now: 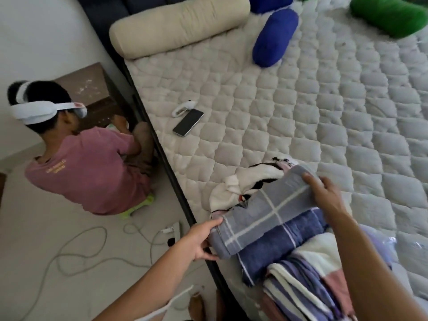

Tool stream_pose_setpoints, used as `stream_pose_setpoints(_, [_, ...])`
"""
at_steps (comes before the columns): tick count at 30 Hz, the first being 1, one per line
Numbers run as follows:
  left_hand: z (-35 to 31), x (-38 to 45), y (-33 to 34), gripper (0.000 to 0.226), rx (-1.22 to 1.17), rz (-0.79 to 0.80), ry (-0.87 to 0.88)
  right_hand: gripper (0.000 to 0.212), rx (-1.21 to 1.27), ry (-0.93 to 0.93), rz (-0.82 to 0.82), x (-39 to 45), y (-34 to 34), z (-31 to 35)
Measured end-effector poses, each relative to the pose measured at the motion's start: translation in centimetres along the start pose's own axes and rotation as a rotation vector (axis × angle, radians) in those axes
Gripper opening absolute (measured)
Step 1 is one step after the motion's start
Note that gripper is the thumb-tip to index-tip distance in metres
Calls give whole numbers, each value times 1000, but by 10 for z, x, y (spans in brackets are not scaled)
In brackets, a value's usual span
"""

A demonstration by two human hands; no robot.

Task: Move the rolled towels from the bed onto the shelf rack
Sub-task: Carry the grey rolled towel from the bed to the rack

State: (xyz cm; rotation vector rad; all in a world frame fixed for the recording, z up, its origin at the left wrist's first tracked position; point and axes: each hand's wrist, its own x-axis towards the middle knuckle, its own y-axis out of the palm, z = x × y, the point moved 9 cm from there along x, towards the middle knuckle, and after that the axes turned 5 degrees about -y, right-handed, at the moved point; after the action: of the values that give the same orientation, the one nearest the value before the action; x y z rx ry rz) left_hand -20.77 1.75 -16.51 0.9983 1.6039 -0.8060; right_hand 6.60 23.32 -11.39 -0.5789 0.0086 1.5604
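Note:
A light blue rolled towel with white stripes (264, 214) lies at the near edge of the quilted bed (301, 107). My left hand (201, 239) grips its near end and my right hand (324, 193) grips its far end. Beside it lie a darker blue rolled towel (278, 249), a striped purple and pink one (308, 286), and a white and black one (250, 179). Farther up the bed rest a blue rolled towel (274, 38) and a green one (391, 13). No shelf rack is in view.
A phone (188, 122) and a white controller (183, 107) lie on the mattress, a beige bolster (178, 24) at its head. A person in a pink shirt (88, 167) crouches on the floor at left by a brown cabinet (92, 89). Cables and a power strip (172, 230) cross the floor.

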Motion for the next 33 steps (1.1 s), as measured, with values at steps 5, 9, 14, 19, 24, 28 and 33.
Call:
stream_pose_setpoints(5, [7, -8, 0, 67, 2, -47, 17, 68, 219, 267, -44, 0, -10, -28])
stream_pose_setpoints(9, [13, -4, -6, 75, -1, -12, 21, 65, 370, 328, 7, -4, -9, -39])
stream_pose_setpoints(14, [20, -16, -35, 68, -91, 12, 85, 45, 501, 259, 14, -51, -6, -34])
stream_pose_setpoints(19, [50, -39, -109, 56, -296, 26, 173, 31, 577, 141, 207, -131, 51, -15])
stream_pose_setpoints(24, [108, -91, -219, 40, -609, -104, 340, 27, 592, 169, 511, -236, 153, -4])
stream_pose_setpoints(28, [192, -154, -332, 31, -868, -241, 545, 29, 439, 256, 777, -337, 235, 4])
stream_pose_setpoints(33, [319, -227, -461, 19, -1109, -511, 722, 43, 225, 289, 1102, -472, 344, 15])
